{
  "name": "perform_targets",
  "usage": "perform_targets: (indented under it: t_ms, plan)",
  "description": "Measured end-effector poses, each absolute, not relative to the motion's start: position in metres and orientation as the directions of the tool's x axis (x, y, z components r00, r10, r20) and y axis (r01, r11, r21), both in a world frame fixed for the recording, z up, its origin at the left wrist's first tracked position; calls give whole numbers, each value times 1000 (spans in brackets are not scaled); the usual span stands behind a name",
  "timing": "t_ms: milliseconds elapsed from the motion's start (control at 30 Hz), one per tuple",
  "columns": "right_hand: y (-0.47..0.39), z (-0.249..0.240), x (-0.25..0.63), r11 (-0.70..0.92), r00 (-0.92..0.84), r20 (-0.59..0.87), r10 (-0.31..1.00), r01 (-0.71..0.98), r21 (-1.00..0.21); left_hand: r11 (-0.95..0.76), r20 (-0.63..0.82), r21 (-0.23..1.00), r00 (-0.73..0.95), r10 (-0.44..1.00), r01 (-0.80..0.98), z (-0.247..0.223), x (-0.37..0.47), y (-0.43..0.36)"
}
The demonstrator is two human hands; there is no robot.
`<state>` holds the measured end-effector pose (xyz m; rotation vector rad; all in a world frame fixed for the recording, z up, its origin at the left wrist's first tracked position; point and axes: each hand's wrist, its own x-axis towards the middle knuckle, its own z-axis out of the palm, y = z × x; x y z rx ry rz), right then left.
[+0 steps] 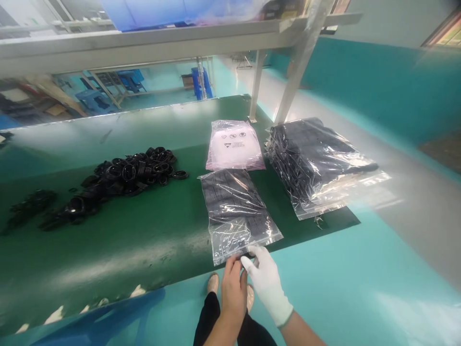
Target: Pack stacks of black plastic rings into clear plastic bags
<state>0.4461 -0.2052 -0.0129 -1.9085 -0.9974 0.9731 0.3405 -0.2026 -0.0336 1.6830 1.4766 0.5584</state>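
A clear zip-lock bag [234, 206] packed with dark, flat, ribbed pieces lies near the front edge of the green-topped table. At its near, zipped edge are both my hands. My bare left hand [233, 288] pinches the rim with curled fingers, which partly hide what lies between them. Beside it, my right hand [264, 278], in a white glove, has its thumb and fingertips closed on the same rim. Just behind this bag rests a pinkish antistatic bag [236, 146] with printed symbols.
To the right, a stack of filled clear bags [317, 158] overhangs the table edge. Loose black rings [137, 170] lie heaped at left, near a smaller dark pile [32, 204]. A metal shelf [162, 45] with a blue bin [154, 12] spans above. A blue stool [97, 322] stands below.
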Motion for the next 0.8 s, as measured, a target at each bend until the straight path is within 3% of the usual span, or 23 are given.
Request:
perform_targets:
  t_ms: [433,500,567,633,700,800]
  plan:
    - [-201,-13,450,-391,379,-276,883,271,-879,-88,-85,784,247,965,615,-30,345,-201]
    - [-204,-7,452,-362,421,-262,868,177,-915,-97,-61,772,225,972,628,-31,347,-202]
    - [-206,0,455,-299,406,-303,862,-75,-951,-137,3,755,205,979,642,-37,351,-202]
    - [-205,5,458,-291,255,-441,861,-464,-837,-191,82,724,192,978,663,-45,357,-202]
    - [-199,7,463,-353,21,-566,824,-762,-543,-243,152,677,192,970,695,-53,363,-199]
    - [-189,3,473,-357,-168,-644,746,-917,-175,-276,208,600,187,960,751,-60,373,-188]
